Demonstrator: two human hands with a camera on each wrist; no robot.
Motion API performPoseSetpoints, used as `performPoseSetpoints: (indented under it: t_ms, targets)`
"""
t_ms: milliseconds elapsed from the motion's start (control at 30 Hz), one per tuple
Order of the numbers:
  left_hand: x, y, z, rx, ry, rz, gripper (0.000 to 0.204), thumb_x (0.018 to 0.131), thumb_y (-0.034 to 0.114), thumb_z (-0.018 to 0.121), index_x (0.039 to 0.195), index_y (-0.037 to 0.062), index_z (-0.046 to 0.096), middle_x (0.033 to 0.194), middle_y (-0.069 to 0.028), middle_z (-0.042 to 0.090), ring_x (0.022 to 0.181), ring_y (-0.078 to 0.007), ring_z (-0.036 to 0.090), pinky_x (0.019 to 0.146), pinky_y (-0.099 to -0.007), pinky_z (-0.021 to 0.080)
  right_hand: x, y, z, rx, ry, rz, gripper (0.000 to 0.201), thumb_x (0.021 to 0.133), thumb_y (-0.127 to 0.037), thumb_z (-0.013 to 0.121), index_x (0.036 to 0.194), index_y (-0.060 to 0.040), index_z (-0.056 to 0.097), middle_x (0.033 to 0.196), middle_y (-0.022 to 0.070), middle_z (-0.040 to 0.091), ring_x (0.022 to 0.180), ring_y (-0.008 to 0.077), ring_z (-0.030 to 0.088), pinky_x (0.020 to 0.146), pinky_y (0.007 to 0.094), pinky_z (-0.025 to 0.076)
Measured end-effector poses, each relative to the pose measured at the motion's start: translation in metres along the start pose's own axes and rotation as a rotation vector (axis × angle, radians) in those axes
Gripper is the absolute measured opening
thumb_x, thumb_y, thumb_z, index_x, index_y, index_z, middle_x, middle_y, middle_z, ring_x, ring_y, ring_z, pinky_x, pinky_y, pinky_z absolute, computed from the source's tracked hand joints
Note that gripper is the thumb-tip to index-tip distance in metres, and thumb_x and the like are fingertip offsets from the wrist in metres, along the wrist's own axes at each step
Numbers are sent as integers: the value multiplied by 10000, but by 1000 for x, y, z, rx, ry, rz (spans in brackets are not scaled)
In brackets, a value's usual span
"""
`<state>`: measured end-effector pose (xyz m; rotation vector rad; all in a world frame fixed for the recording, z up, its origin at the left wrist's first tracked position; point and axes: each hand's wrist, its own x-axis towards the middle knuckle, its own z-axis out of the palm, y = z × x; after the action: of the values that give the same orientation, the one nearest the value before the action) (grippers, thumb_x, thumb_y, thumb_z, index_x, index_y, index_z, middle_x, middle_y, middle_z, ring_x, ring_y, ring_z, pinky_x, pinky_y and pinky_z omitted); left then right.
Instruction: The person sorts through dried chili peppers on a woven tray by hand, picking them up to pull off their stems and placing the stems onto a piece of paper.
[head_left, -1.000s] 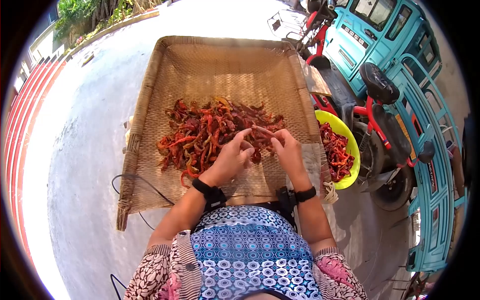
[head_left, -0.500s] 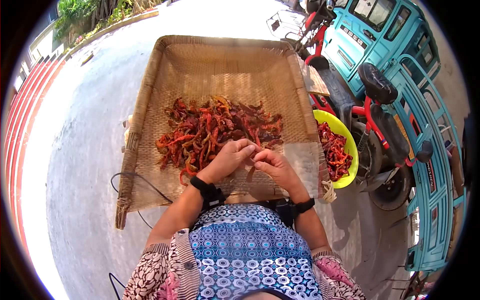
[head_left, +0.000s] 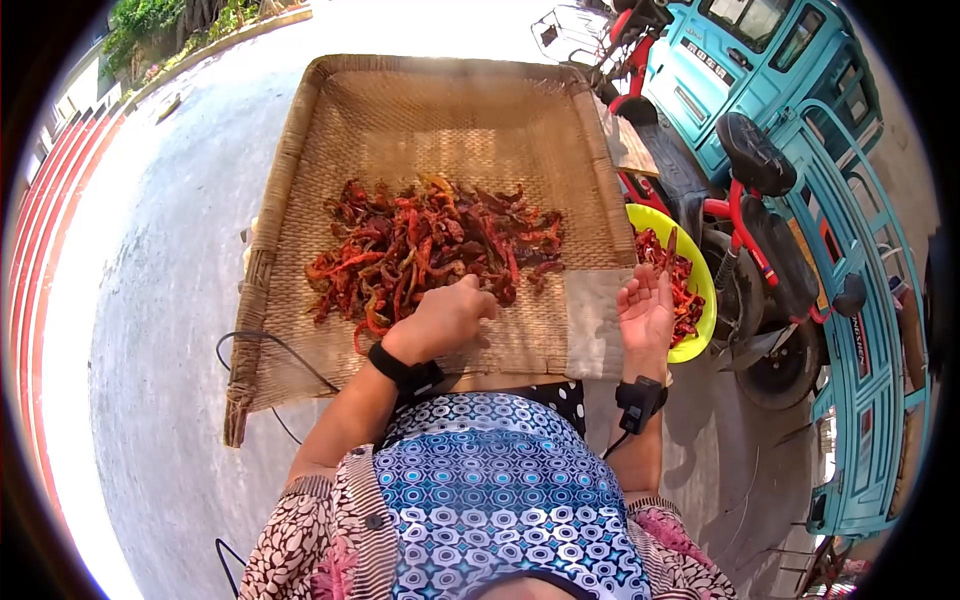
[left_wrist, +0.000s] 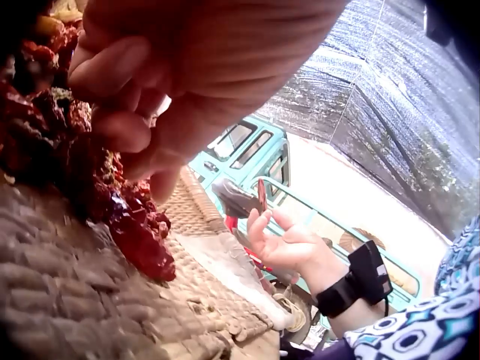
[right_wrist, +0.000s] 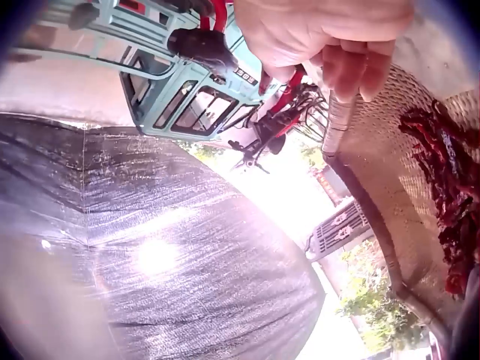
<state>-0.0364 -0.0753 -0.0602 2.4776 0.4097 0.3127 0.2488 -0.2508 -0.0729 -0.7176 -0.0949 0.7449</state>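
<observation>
Dried chillies (head_left: 430, 250), dark red with orange and yellowish pieces; woven tray (head_left: 330, 130), tan straw; bowl (head_left: 705, 300), bright yellow-green; vehicle (head_left: 800, 90), teal with red frame parts; garment (head_left: 500, 490), blue-and-white circle print; wrist straps (head_left: 640, 395), black.

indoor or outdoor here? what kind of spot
Outdoors, likely a paved yard or roadside used for sorting dried chillies. Sunlit concrete ground lies under a woven bamboo tray, a teal vehicle and a red tricycle are parked alongside, and greenery edges the far side.
</observation>
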Motion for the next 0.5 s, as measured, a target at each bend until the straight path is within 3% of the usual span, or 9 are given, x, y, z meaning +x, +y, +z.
performPoseSetpoints:
  t_ms: [33,133,300,400,500]
  targets:
    - [-1,4,-2,94,-121,-53,105,811,125,732,881,91,662,979,-137,544,809,-334,606,689,-437,512,-2,1,-3,-63,-13,39,247,1003,-292,604,1166,-108,632,997,6,689,805,118,645,709,312,556]
    - [0,15,-6,201,-147,-75,132,798,129,753,878,87,656,962,-126,529,808,-324,611,666,-435,511,-22,20,7,-355,-81,97,240,1005,-259,598,1169,-86,621,987,29,678,801,116,645,701,291,553]
    - [4,19,-7,46,50,11,96,831,97,726,900,67,666,967,-113,517,837,-314,608,689,-417,509,-50,55,47,-993,-577,316,207,979,-231,638,1091,-58,616,910,0,624,732,67,584,647,230,488]
    - [6,19,-8,-38,77,48,100,849,83,711,936,49,673,985,-114,523,869,-312,600,726,-411,509,-58,69,59,-1167,-625,251,204,975,-237,642,1029,-41,626,844,-21,594,709,49,544,634,221,459]
    - [7,16,-6,-98,84,57,135,859,74,703,986,41,672,1010,-117,538,906,-316,593,762,-407,512,-58,75,58,-1153,-659,214,193,984,-232,625,979,-38,625,769,-37,566,666,50,515,625,223,449]
